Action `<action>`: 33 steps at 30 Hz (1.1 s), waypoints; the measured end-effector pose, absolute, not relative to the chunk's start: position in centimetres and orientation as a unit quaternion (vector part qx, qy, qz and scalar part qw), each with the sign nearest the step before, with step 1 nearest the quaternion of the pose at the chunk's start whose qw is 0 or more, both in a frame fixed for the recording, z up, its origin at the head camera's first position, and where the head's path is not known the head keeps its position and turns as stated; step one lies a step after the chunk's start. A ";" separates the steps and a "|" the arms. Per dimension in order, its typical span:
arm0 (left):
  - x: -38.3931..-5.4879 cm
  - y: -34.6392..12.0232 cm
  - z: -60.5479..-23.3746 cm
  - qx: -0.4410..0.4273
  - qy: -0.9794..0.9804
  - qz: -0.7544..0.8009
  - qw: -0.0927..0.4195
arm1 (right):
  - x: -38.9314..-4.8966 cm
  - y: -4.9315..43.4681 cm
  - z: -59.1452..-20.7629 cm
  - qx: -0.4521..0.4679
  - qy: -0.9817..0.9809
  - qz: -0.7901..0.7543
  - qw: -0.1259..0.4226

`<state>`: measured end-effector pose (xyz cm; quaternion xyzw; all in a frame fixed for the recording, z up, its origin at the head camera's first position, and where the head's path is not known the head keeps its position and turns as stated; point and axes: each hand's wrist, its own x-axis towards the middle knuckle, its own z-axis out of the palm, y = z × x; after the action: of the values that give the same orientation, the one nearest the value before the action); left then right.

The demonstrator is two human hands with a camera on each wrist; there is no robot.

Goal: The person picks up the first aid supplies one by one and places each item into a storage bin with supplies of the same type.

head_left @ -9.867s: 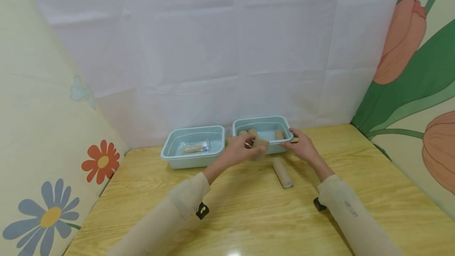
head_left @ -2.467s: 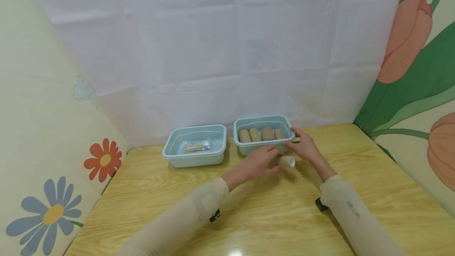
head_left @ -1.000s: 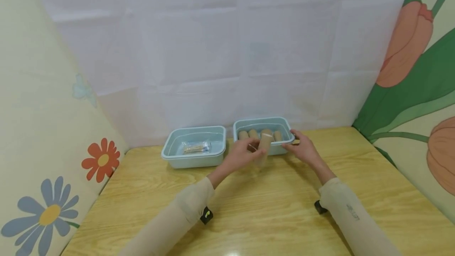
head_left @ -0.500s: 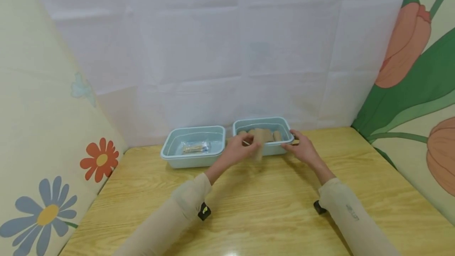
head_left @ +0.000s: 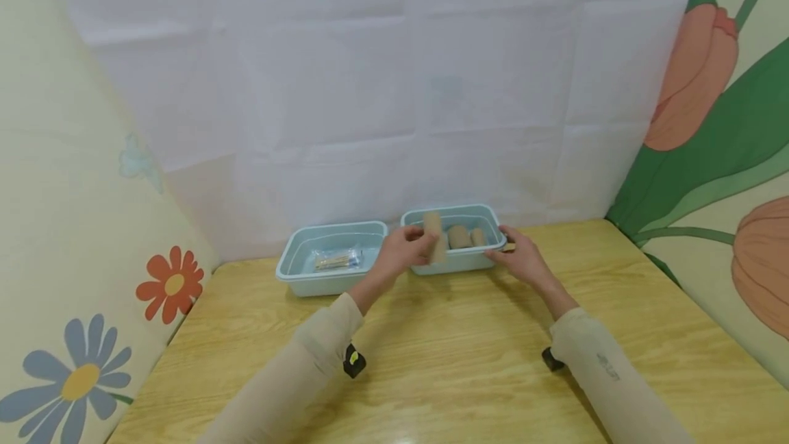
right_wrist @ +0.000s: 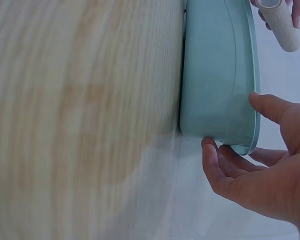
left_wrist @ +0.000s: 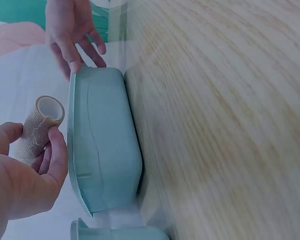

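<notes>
My left hand pinches a beige bandage roll over the left part of the right-hand light blue tub. In the left wrist view the roll is tilted, its hollow pale core showing, with thumb and fingers on opposite sides. Other bandage rolls lie inside that tub; the left hand hides part of its contents. At the tub's right end my right hand grips the rim. The right wrist view shows its thumb on the rim and the fingers curled round the end wall.
A second light blue tub stands to the left, with a clear packet of cotton swabs in it. Both tubs sit at the back of the wooden table, before a white cloth. Flower-painted walls flank the table.
Seconds ago the left hand took the bandage roll from the table before the right-hand tub. Since then it has lifted and turned it, moving left over the tub. The right hand has stayed put.
</notes>
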<state>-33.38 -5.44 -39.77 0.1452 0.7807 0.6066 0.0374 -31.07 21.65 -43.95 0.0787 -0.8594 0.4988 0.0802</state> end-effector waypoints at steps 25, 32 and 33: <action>-35.9 -6.8 -37.7 0.087 0.787 0.610 0.034 | -31.0 21.5 -43.8 0.077 -0.854 0.509 0.077; -36.5 -7.4 -37.6 0.083 0.803 0.590 0.028 | -31.3 21.3 -44.0 0.075 -0.854 0.509 0.074; -36.5 -7.5 -37.6 0.082 0.804 0.589 0.028 | -31.3 21.3 -43.9 0.073 -0.854 0.510 0.073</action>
<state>-36.51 -7.54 -37.62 0.0824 0.8037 0.5887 0.0283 -31.29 21.31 -43.92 0.0735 -0.8541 0.5097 0.0734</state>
